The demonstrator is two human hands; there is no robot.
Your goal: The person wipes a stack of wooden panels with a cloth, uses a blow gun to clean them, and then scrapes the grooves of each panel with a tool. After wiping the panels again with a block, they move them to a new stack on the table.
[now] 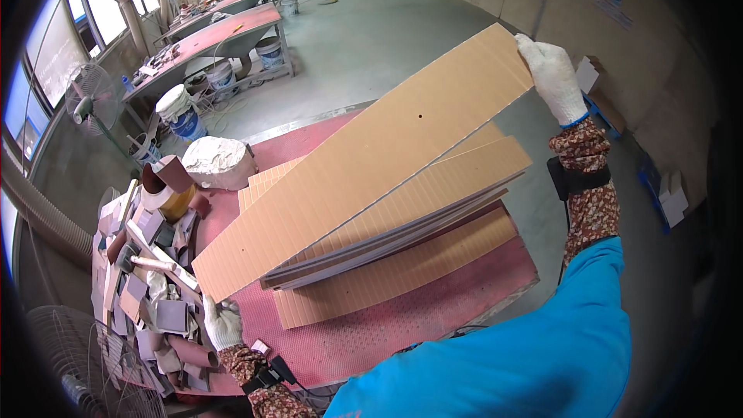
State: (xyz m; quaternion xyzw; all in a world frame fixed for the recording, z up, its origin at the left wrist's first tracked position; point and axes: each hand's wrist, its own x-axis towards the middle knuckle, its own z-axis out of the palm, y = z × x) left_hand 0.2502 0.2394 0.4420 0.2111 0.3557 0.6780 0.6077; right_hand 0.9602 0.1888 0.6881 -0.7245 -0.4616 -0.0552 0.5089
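At our far left, the wire cage of a fan stands close beside the near end of a heap of sanding pieces, and a ribbed hose runs along the wall behind it. Farther off, we see a second fan on a stand, and past it a long red bench with white and blue buckets on the floor by its near side. The heap takes up the whole left end of our red tabletop: blocks, curled sheets and wooden bars lie jumbled there, with a wooden-handled tool on top and a yellow roll at the back. A pale wrapped bundle sits just beyond, near the strip's far edge. Our gloved left hand is crowded by that heap; it grips the near left corner of a long brown cardboard strip, which slants up to the right above the tabletop. Beneath the strip we have a fanned stack of similar strips, partly covered by it; we cannot tell whether they touch. Our gloved right hand, raised well beyond the tabletop, is closed on the strip's far right end. At far right, white boxes stand by the wall, well apart from our arm.
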